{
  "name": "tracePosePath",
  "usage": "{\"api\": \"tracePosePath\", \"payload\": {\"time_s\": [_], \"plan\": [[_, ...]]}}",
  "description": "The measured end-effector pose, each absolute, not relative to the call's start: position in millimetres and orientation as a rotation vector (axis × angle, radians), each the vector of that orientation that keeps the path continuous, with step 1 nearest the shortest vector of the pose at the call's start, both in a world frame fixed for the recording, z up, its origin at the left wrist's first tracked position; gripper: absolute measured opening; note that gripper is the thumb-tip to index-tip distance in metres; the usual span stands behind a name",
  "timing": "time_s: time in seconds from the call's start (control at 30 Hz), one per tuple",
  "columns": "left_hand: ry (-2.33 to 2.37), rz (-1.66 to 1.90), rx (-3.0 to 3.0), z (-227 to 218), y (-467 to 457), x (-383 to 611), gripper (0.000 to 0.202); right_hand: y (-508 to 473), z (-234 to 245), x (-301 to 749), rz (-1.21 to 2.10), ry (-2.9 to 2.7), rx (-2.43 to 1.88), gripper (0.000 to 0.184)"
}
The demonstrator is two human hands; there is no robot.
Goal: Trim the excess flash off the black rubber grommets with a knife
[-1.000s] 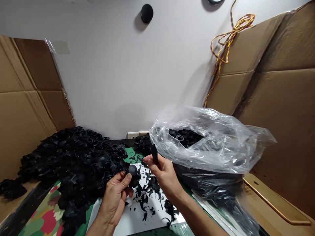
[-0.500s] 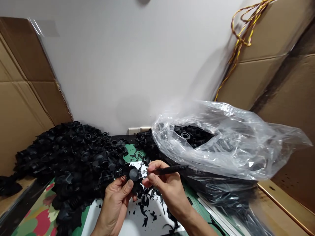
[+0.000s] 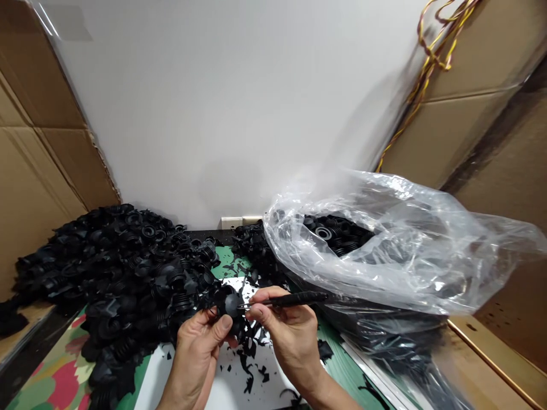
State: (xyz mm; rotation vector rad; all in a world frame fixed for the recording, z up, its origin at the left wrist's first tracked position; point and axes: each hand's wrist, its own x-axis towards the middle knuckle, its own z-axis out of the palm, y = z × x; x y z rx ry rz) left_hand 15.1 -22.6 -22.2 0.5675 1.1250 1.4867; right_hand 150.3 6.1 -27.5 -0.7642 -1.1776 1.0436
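Lower centre of frame: black rubber part [image 3: 231, 303] held in closed grip of left hand [image 3: 199, 347]. Black-handled blade tool [image 3: 294, 298] pinched in closed grip of right hand [image 3: 288, 330], tip laid against part. Rubber-part pile [image 3: 128, 262] seen at left, clear plastic bag [image 3: 384, 250] at right.

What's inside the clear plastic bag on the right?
Through the opening of the clear plastic bag, a heap of black ribbed rubber parts shows. Lower down, crinkled film and glare cover the contents, so how far the heap goes cannot be seen.
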Motion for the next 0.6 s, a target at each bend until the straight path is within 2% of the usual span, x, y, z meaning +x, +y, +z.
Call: {"api": "tracePosePath", "payload": {"time_s": [0.23,0.3,0.47,0.6], "plan": [[1.108,1.479,0.543,-26,-23,16,0.026,3,-25,146,0.926,-1.262,-0.716,0.007],[1.104,1.48,0.528,-26,-23,17,0.026,2,-23,146,0.774,-1.347,-0.675,0.004],[1.068,1.492,0.524,-23,-25,21,0.027,8,-17,155,0.398,-1.559,-0.611,0.013],[1.086,1.515,0.497,-23,-25,22,0.028,14,-19,159,0.566,-1.37,-0.648,0.008]]}}
